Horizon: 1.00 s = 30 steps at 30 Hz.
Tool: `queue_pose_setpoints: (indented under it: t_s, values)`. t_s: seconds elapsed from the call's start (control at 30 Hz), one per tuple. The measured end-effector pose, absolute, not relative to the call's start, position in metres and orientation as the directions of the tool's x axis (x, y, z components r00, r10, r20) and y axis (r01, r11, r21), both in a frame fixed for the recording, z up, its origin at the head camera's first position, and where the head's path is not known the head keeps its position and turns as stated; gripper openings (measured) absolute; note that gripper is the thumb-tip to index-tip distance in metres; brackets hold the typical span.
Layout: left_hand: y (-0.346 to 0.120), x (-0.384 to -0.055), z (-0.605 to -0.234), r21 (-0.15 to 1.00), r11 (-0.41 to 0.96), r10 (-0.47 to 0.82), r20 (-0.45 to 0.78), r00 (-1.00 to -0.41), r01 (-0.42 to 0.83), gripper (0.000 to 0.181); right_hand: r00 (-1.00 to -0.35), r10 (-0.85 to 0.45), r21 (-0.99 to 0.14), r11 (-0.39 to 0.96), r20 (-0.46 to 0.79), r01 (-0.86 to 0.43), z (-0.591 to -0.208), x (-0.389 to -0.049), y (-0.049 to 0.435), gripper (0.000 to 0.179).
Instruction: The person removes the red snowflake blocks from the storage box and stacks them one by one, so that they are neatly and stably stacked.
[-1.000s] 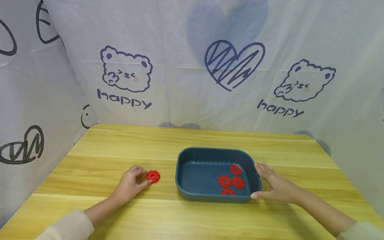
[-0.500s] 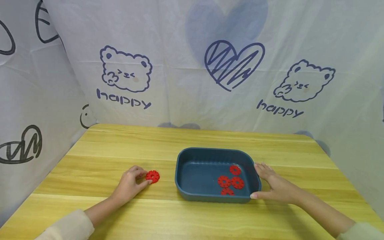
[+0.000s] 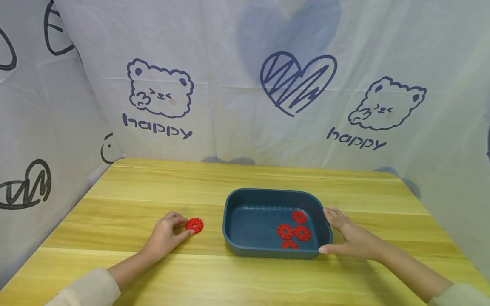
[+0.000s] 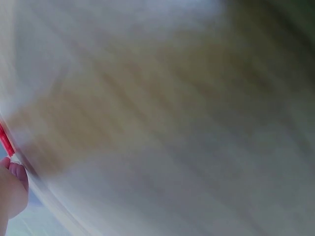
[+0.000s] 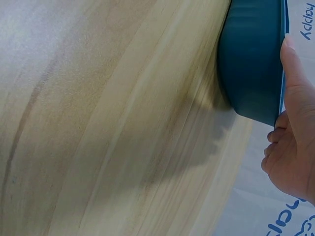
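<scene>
At the left of the table, my left hand pinches a red notched plastic disc by its left edge, between thumb and fingers. The disc has a hole in its middle and sits at or just above the wood; I cannot tell which. Only a sliver of the red disc appears in the left wrist view. My right hand rests against the right end of a dark blue tub. Its thumb lies at the near corner and its fingers along the right wall. Inside the tub, several similar red discs lie toward the right.
The yellow wood-grain table extends around the tub. Behind and at the left hangs a white cloth with drawn bears and hearts, meeting the table's back edge.
Both hands, the pinched disc and the tub hold their places. The whole head view has shifted only very slightly.
</scene>
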<state>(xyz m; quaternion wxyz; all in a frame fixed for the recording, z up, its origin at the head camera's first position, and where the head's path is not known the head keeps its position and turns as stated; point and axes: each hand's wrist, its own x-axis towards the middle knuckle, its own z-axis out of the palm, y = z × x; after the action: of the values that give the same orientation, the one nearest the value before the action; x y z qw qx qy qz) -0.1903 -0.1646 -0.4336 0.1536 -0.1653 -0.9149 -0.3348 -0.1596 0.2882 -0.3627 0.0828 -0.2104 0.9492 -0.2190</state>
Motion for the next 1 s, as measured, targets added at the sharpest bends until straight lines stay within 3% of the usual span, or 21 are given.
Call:
queue_pose_setpoints:
  t_s: [0.4,0.7,1.0]
  values:
    - [-0.163,-0.194,-0.425,0.570,0.691,0.190,0.450,-0.873,0.444,0.023,-0.896,-0.440,-0.448,0.815,-0.066,-0.367,-0.361,-0.159,0.289,0.101]
    - [-0.143,-0.210,-0.383,0.617,0.591,0.134,0.560,-0.818,0.519,0.023,-0.892,-0.448,-0.449,0.811,-0.061,-0.376,-0.361,-0.160,0.288,0.101]
    - [-0.110,-0.212,-0.356,0.650,0.496,0.157,0.586,-0.795,0.576,0.028,-0.894,-0.443,-0.443,0.815,-0.064,-0.373,-0.361,-0.160,0.288,0.101]
